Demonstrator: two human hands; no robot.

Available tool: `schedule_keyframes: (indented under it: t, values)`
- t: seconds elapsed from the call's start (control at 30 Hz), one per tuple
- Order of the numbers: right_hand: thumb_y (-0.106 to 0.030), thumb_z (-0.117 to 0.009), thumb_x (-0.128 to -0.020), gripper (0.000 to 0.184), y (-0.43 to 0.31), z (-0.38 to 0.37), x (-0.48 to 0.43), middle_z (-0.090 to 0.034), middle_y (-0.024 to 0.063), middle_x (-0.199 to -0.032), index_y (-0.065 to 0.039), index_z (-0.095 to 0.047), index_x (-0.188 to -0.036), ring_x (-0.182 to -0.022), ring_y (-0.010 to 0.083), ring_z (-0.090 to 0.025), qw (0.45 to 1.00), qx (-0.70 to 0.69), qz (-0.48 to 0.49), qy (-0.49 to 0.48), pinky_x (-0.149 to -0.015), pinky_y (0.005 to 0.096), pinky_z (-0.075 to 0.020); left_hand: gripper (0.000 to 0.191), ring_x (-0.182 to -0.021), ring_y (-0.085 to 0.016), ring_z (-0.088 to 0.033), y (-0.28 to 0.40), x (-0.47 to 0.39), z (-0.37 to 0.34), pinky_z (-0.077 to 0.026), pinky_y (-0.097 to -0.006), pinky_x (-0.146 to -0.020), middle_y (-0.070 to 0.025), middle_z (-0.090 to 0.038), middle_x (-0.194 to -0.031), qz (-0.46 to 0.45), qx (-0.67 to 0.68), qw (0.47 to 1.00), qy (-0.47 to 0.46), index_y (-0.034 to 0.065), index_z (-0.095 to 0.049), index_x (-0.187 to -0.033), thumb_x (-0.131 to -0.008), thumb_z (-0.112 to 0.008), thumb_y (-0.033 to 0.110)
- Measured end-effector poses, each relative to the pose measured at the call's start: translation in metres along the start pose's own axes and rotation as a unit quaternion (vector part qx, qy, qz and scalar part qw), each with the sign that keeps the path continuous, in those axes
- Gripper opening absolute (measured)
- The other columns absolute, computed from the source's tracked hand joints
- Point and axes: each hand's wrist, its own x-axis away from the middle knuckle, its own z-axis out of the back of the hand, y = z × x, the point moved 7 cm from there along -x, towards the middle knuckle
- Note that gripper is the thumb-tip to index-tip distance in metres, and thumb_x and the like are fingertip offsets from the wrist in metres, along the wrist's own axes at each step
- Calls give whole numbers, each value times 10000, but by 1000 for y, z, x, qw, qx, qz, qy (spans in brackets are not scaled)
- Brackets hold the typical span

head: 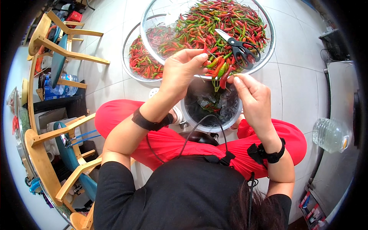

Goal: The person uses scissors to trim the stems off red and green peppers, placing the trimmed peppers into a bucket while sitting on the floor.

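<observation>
My left hand (188, 67) pinches a red chili pepper (205, 47) between thumb and forefinger, over the near side of a large mesh sieve (274, 43) heaped with red and green chilies (221, 17). Close by on the right, the thumb and forefinger of my right hand (254, 93) meet at the side of a dark red chili (225, 77). Whether they grip it is unclear. Several chilies with green stems overhang the near rim beside it. Black-handled scissors (241, 50) lie on the heap, blades apart. Below the hands stands a lined bin (187, 113) holding stems and a few red bits.
A second mesh sieve (124, 54) of chilies sits partly under the large one at left. Wooden chairs (61, 51) with blue-green seats line the left side. To the right, a large clear water bottle (330, 135) is on the tiled floor (296, 80). A black cable (187, 141) loops before my lap.
</observation>
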Motion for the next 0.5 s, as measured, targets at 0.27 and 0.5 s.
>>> schedule_keyframes:
  t: [0.27,0.5]
  values:
    - [-138,-600,-993,187,0,1,0,-646,132,-664,-7,-731,-1022,-591,107,-576,1000,-1,11,6,-574,305,-446,224,-899,-133,-708,8,0,-3,-597,-278,-786,-82,-742,-1009,-56,-100,993,-36,-8,-706,-1110,-937,-736,131]
    - [-139,-588,-1002,189,5,3,-4,-655,129,-709,-3,-718,-1020,-646,115,-590,1000,-15,6,25,-626,294,-467,402,-1086,-196,-674,-5,1,-25,-568,-302,-947,-137,-663,-1212,-3,5,993,-114,-61,-550,-1312,-966,-674,101]
